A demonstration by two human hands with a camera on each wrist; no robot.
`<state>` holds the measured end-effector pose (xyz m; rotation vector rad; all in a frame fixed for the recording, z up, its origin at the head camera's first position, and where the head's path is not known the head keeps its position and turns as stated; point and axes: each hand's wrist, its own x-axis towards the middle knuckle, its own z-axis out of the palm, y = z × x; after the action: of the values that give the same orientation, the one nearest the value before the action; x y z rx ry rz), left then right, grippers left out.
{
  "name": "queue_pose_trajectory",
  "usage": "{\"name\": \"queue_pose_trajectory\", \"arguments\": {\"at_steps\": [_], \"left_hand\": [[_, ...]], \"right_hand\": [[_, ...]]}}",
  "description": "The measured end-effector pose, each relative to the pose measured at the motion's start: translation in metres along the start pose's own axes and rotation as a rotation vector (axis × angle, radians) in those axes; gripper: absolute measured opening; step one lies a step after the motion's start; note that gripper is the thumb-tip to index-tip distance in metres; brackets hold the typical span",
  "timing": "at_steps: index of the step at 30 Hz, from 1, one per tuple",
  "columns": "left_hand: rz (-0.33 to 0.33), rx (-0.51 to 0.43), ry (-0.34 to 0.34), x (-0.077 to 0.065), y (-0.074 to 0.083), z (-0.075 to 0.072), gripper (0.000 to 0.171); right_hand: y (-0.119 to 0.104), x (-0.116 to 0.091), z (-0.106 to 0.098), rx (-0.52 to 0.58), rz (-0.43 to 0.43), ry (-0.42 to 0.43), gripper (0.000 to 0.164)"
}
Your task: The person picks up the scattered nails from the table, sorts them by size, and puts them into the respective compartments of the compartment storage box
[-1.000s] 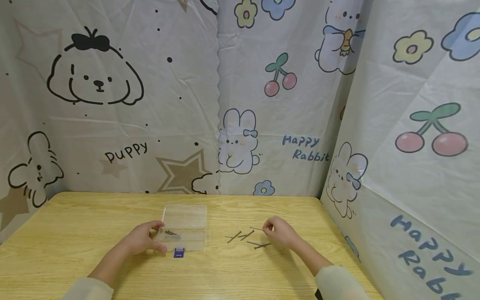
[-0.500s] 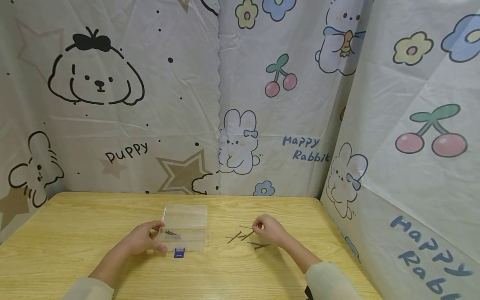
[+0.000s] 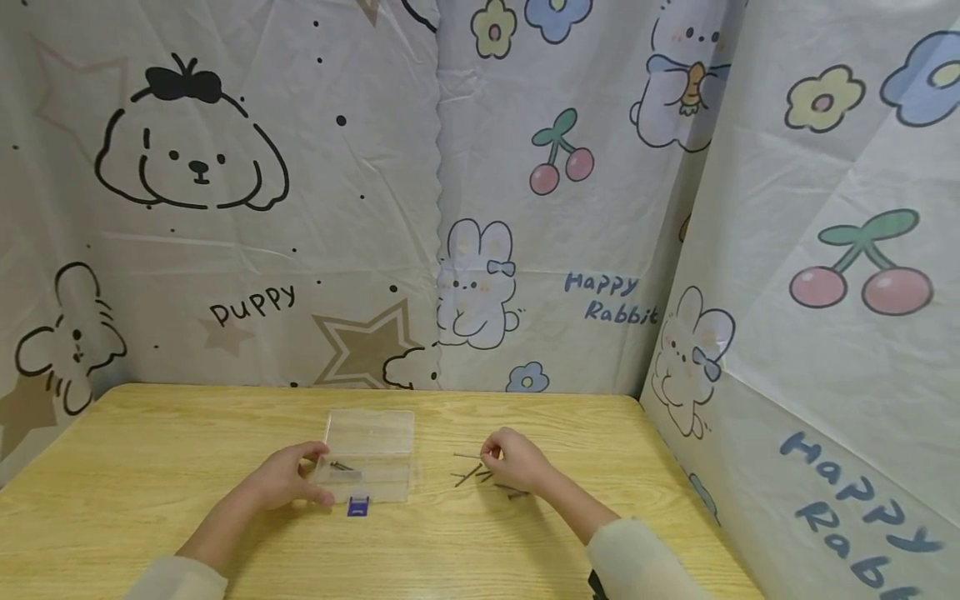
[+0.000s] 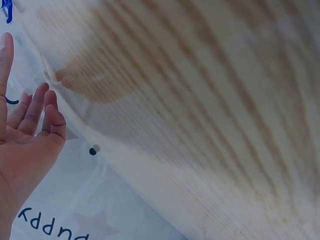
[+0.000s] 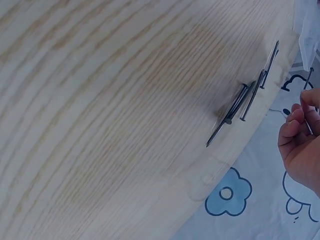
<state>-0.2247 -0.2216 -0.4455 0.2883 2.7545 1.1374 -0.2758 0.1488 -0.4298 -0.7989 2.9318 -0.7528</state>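
head view: slim metal nail (image 3: 467, 455) between fingers (image 3: 491, 450)

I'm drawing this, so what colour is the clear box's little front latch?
The latch is blue; it shows best in the head view.

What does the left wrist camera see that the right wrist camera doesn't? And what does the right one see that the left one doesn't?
Only the left wrist view: the left hand, a blue clasp at the top corner, and the upside-down word "puppy".

Only the right wrist view: the right hand pinching a nail, loose nails on the table, and a blue flower.

Both: the wooden table and the printed cloth.
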Motion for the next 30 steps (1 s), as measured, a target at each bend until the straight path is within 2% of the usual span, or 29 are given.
{"name": "queue_pose_trajectory", "arguments": {"at_steps": [10,30], "left_hand": [[0.000,0.009,0.005,0.002,-0.003,0.001,0.091],[-0.004,0.006,0.015,0.000,-0.001,0.000,0.089]], "right_hand": [[-0.015,0.009,0.008,0.010,0.000,-0.023,0.011],[-0.063,0.034,0.029,-0.019,-0.084,-0.049,0.011]]}}
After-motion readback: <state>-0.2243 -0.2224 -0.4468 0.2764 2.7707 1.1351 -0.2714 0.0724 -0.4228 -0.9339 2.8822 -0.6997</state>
